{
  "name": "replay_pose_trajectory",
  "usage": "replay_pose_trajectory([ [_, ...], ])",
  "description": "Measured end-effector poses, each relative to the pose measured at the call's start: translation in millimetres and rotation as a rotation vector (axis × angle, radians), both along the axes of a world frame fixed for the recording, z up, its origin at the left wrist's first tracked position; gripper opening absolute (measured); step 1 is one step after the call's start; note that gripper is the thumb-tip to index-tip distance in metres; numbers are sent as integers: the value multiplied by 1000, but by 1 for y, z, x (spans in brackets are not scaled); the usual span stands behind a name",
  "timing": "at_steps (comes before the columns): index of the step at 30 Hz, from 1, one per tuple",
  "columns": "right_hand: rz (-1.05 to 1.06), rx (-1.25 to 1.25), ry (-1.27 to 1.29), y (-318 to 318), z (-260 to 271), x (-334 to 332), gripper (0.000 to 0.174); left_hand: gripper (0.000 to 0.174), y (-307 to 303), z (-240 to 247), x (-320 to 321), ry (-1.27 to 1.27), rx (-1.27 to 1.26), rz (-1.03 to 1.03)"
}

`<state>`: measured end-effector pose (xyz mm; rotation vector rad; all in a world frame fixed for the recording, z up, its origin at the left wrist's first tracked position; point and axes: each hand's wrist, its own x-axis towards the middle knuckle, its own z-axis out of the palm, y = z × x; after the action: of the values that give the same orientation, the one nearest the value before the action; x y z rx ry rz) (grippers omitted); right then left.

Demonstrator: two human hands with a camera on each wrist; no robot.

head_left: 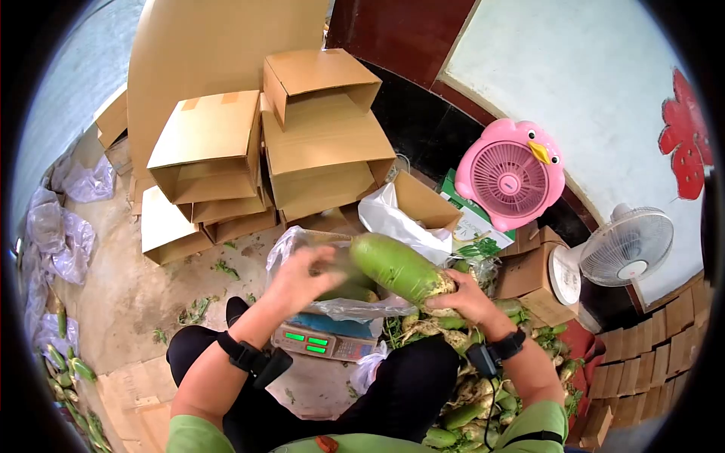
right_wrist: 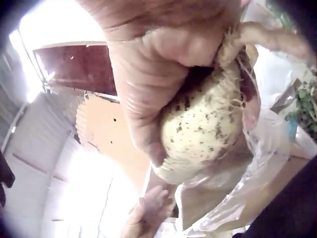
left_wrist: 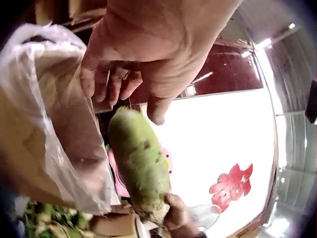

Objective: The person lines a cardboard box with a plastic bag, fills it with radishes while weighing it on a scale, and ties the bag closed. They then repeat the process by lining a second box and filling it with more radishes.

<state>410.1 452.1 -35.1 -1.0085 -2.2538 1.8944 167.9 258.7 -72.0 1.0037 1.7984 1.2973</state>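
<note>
My right hand grips a large green radish by its pale root end, just above a box lined with a clear plastic bag. Thumb and fingers wrap around the speckled white end of the radish in the right wrist view. Over the bag's left side, my left hand is blurred and holds nothing, its fingers loosely bent and thumb apart. The left wrist view puts that hand just above the radish's green tip. Under the lined box stands a digital scale with lit green displays.
Several empty cardboard boxes are stacked ahead. A heap of radishes lies by my right leg, with more vegetables at far left. A pink fan and a white fan stand along the right wall.
</note>
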Motion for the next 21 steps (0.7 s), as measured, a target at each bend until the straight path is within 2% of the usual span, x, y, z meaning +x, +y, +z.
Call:
replay_pose_trajectory([
  [1,-74,-98,112,-6,1,0,48,58,4,1,7,-187,-6,-106],
  [2,-139,-197,230,-12,1,-3,51,76,7,4,16,-310,-33,-162],
  [4,-129,-302,352,-22,1,-18,60,80,17,2,30,-517,102,-206],
  [5,-102,-257,376,-30,2,-30,62,80,20,9,33,-499,101,-197],
  [7,-95,-211,400,-44,7,-48,63,74,26,36,43,-705,338,-106],
  [8,55,-18,402,-46,13,-59,66,66,33,23,40,-748,474,-25],
  [9,203,171,396,-45,19,-67,69,66,30,29,36,-796,479,0],
  [10,194,158,394,-42,24,-70,69,67,29,35,29,-844,482,30],
  [12,169,363,327,-31,36,-77,78,63,32,36,24,-763,489,54],
  [14,116,425,441,-22,61,-82,89,62,34,48,28,-386,479,81],
  [17,118,702,578,-18,94,-84,93,69,47,49,31,22,429,-20],
  [18,116,773,608,-20,105,-82,95,70,47,62,42,158,397,-26],
  [20,153,795,553,-23,125,-71,95,75,51,74,61,477,362,-56],
  [21,116,815,450,-25,129,-61,89,75,56,70,66,466,363,-80],
])
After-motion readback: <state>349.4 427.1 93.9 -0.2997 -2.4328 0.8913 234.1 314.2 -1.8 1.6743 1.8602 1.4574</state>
